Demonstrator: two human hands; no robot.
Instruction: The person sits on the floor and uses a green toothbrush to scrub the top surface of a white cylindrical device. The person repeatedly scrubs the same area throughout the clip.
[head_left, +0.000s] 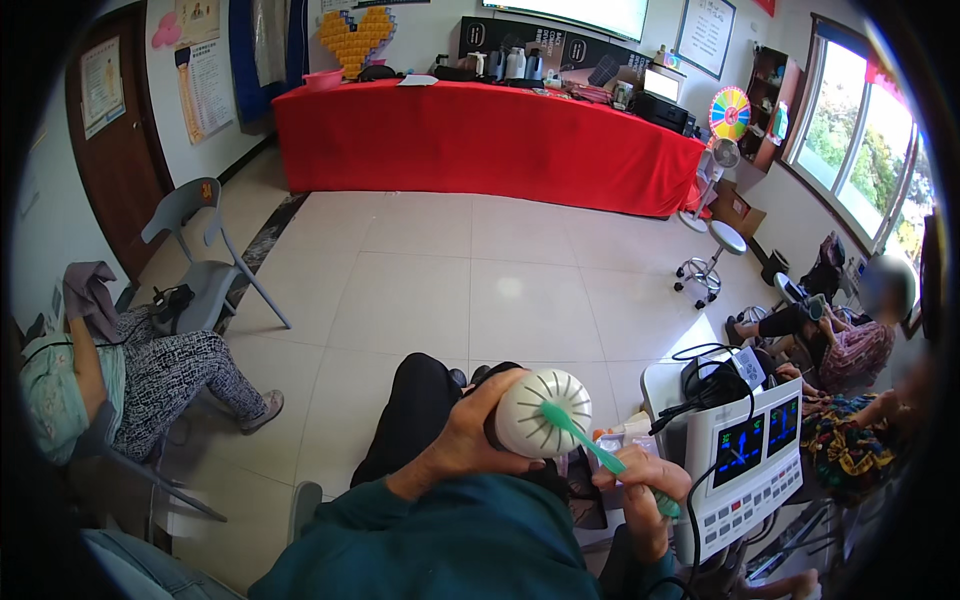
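My left hand (469, 427) grips a white round object (525, 420) with dark slots radiating over its domed end. In my right hand (643, 480) is the handle of a green plastic tool (596, 448), which looks like a small brush. The tool's head lies over the middle of the slotted face; whether it touches cannot be told. Both hands are above my lap, in front of my black trousers (401, 420). Below the right hand, partly hidden, are a pale plastic container (637, 429) and a dark box (586, 495).
At my right stands a white electronic unit (739, 465) with two lit displays; black cables (716, 386) lie behind it. Seated people (851, 352) are beyond. Another person (161, 382) sits at left near a grey chair (202, 289). A red-draped table (480, 139) spans the far side.
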